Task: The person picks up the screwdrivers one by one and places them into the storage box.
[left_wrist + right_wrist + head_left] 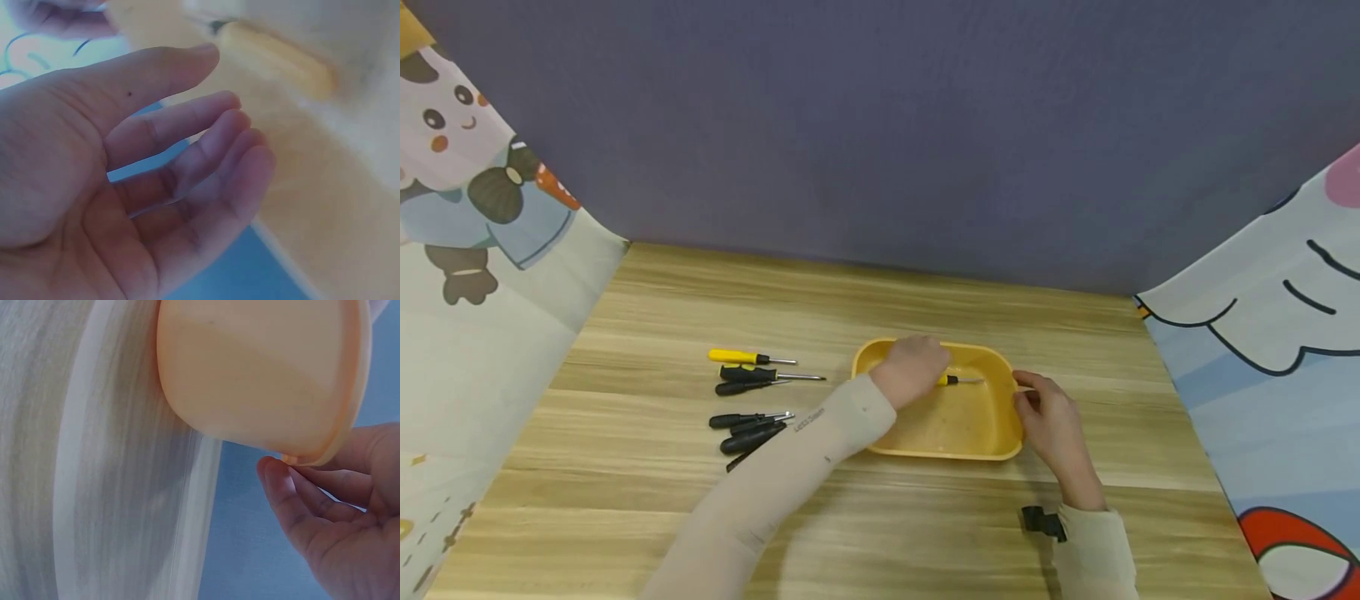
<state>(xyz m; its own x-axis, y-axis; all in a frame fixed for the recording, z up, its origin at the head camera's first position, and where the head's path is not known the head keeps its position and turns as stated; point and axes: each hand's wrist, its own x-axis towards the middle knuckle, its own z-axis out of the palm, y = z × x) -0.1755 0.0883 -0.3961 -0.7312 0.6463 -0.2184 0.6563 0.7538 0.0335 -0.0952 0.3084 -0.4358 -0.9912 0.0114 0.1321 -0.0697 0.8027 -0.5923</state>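
A yellow plastic basin (pixel 940 433) stands on the wooden table. My left hand (pixel 913 367) is inside it, near the far wall. In the left wrist view the loosely bent fingers (pixel 231 162) hold nothing, and a blurred yellow-handled screwdriver (pixel 281 59) lies just beyond the fingertips. The head view shows that screwdriver (pixel 955 380) on the basin floor, its tip to the right and part of its handle behind my hand. My right hand (pixel 1056 425) pinches the basin's right rim between thumb and fingers; the right wrist view shows this grip on the rim (pixel 312 459).
Left of the basin lie a yellow screwdriver (pixel 733 356), a black-and-yellow one (pixel 752 373) and a black one (pixel 741 387). Nearer the front is a group of several black-handled tools (pixel 752 439), partly behind my left sleeve. A dark panel (pixel 880 150) borders the table's back.
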